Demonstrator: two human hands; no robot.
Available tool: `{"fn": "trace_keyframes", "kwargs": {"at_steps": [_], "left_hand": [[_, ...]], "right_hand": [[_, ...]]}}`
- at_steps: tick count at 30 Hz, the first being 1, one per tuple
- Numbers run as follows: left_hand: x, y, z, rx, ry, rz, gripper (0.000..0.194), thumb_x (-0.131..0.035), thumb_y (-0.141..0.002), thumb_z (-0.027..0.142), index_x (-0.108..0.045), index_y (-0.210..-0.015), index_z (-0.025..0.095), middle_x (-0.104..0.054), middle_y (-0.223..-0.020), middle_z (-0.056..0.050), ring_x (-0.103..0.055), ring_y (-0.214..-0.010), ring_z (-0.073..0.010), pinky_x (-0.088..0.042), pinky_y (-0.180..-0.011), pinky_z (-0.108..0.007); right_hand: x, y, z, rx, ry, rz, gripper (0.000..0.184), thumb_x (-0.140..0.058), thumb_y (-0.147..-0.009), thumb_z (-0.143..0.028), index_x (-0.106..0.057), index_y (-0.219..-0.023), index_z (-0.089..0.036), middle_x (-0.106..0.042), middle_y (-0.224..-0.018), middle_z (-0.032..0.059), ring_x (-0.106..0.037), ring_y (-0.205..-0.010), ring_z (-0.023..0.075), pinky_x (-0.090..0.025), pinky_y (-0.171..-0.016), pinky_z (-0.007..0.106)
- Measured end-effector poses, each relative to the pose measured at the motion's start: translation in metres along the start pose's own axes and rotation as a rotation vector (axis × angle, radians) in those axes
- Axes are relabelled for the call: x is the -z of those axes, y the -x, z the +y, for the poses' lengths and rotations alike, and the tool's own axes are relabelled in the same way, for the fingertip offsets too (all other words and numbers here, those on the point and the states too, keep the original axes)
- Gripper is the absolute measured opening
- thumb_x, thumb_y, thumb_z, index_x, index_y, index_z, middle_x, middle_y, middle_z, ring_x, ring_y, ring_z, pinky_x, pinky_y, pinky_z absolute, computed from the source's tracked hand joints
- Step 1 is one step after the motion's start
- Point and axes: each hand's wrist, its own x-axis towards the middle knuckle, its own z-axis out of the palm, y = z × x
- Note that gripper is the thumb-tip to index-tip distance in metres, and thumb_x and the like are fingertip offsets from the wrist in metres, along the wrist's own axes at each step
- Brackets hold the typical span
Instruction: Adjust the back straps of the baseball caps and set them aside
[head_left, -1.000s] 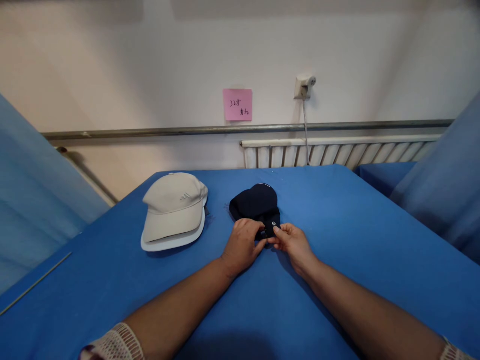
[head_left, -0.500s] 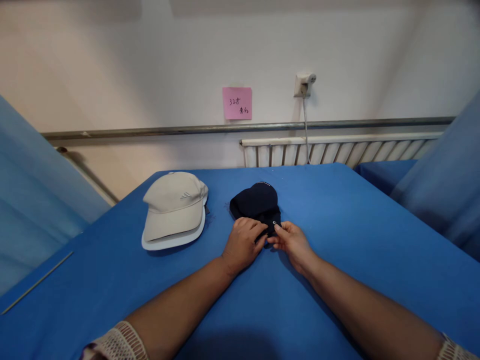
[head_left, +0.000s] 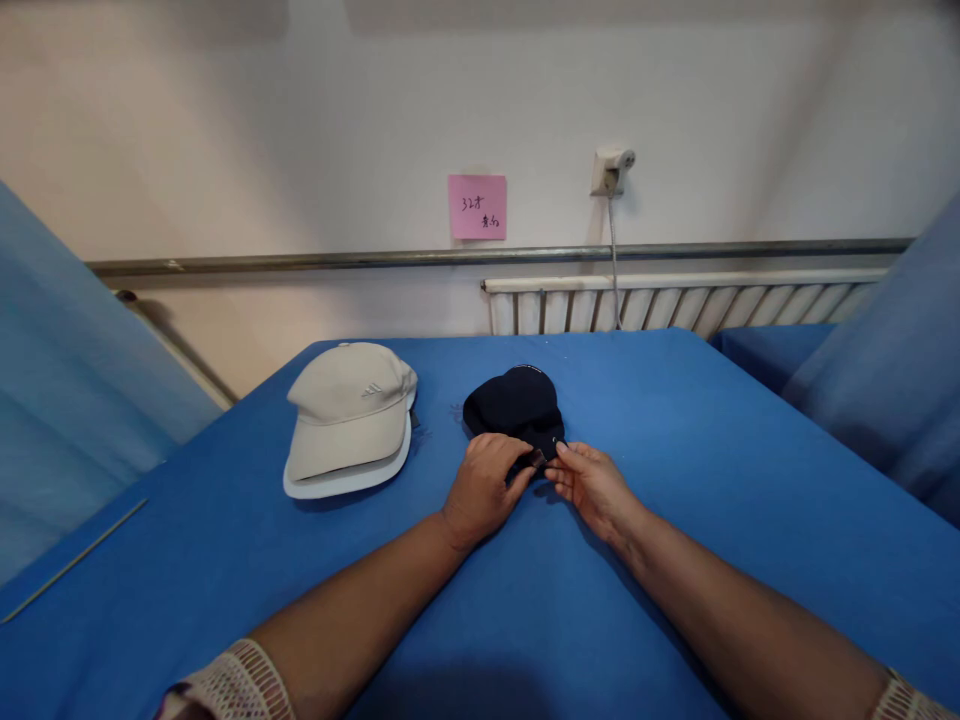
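Note:
A dark navy baseball cap [head_left: 516, 402] lies on the blue-covered table [head_left: 465, 620], its back edge turned toward me. My left hand [head_left: 491, 485] is closed on that near edge, thumb and fingers pinching by a small buckle [head_left: 537, 458] on the strap. Just to the right, my right hand [head_left: 589, 482] pinches the same edge beside a small light eyelet. Further left, a beige baseball cap [head_left: 349, 390] sits stacked on a white cap [head_left: 352, 484], of which mainly the brim shows.
A thin stick [head_left: 75, 560] lies at the table's left side. Blue curtains [head_left: 67, 390] hang on both sides. Behind the table are a metal rail [head_left: 337, 262], a white radiator [head_left: 675, 303], a plugged-in socket [head_left: 611, 172] and a pink note [head_left: 478, 208].
The navy cap's near edge has shifted slightly right and up with my right hand. The buckle, covered by my left fingers half a second ago, shows again between my hands.

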Motion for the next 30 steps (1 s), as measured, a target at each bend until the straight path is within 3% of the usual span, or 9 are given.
{"fn": "trace_keyframes", "kwargs": {"at_steps": [16,26,30], "left_hand": [[-0.0014,0.0,0.0002,-0.026,-0.05,0.024,0.012,-0.056,-0.088,0.026,-0.062,-0.097,0.02,-0.065,-0.089,-0.004,-0.057,-0.086,-0.019,-0.043,-0.084,-0.038],[-0.0027,0.0007,-0.0033,-0.006,-0.097,-0.001,0.016,-0.056,-0.089,0.029,-0.064,-0.101,0.021,-0.066,-0.09,-0.005,-0.058,-0.087,-0.0198,-0.042,-0.085,-0.041],[-0.003,0.0005,-0.0028,-0.014,-0.088,-0.002,0.016,-0.056,-0.089,0.029,-0.064,-0.101,0.021,-0.066,-0.089,-0.005,-0.058,-0.086,-0.0196,-0.043,-0.083,-0.04]], "right_hand": [[-0.0004,0.0001,0.0046,0.039,0.028,-0.076,0.033,-0.08,-0.067,-0.039,-0.058,-0.078,-0.017,-0.069,-0.072,0.0022,-0.065,-0.056,0.0121,-0.045,-0.046,0.019],[-0.0039,0.0006,0.0067,0.136,0.078,-0.04,0.036,-0.079,-0.067,-0.043,-0.058,-0.078,-0.017,-0.07,-0.076,0.0031,-0.063,-0.052,0.0103,-0.042,-0.043,0.018],[-0.0045,0.0031,0.0096,0.124,0.007,0.018,0.034,-0.082,-0.065,-0.035,-0.059,-0.083,-0.018,-0.07,-0.075,0.0017,-0.064,-0.054,0.0118,-0.043,-0.044,0.02]]}}
